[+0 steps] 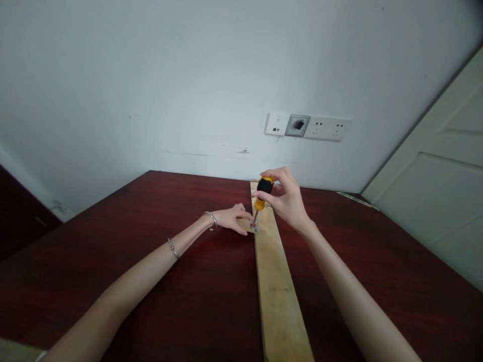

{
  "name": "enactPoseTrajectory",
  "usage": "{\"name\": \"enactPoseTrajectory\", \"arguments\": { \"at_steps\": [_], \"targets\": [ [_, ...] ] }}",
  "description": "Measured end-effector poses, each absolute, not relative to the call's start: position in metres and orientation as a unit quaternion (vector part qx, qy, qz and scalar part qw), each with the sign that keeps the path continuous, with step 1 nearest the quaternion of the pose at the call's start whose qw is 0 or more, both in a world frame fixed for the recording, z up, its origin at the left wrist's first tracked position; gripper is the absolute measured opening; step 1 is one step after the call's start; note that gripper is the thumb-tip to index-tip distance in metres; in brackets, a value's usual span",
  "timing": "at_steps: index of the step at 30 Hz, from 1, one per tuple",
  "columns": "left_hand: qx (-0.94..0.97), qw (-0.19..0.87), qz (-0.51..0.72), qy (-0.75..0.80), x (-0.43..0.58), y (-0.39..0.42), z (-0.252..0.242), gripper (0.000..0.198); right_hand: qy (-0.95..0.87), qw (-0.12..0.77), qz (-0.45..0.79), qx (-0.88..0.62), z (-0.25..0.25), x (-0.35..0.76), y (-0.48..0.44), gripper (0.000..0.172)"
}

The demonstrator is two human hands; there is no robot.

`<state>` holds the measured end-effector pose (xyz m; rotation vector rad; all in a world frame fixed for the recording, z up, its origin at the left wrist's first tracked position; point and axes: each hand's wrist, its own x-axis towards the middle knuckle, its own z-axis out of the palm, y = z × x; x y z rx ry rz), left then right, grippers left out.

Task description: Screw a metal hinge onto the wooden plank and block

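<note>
A screwdriver [265, 185] with a black and yellow handle is gripped by my right hand [289, 198], its shaft slanting down to the left. The tip meets a small metal hinge-like piece [256, 228] at the left edge of a long wooden plank [277, 289]. Against that edge, a small wooden piece [245, 225] lies between the thumb and fingers of my left hand [228, 217], which closes around it. The plank lies lengthwise on the dark red table [181, 296], running from the wall toward me. Screw details are too small to make out.
A white wall [169, 85] rises behind the table, with a row of sockets [327, 128] and a black plug [299, 124]. On the right stands a white panelled door [445, 166]. A thin strip [356, 200] lies near the table's back right edge.
</note>
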<state>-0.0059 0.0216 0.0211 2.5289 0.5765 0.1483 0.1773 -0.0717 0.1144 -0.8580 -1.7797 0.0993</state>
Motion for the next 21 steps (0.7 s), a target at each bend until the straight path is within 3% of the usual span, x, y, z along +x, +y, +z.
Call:
{"name": "enactPoseTrajectory", "arguments": {
  "at_steps": [11, 18, 21],
  "targets": [
    [0.935, 0.278, 0.05, 0.215, -0.006, 0.02, 0.024, 0.048, -0.736, 0.56, 0.02, -0.38, 0.115, 0.173, -0.074, 0.032],
    [0.938, 0.272, 0.058, 0.208, -0.006, 0.02, 0.023, 0.048, -0.8, 0.494, 0.058, -0.335, 0.126, 0.18, -0.081, 0.037],
    [0.938, 0.27, 0.06, 0.208, -0.006, 0.021, 0.021, 0.047, -0.788, 0.507, 0.035, -0.347, 0.123, 0.178, -0.078, 0.036]
  ]
}}
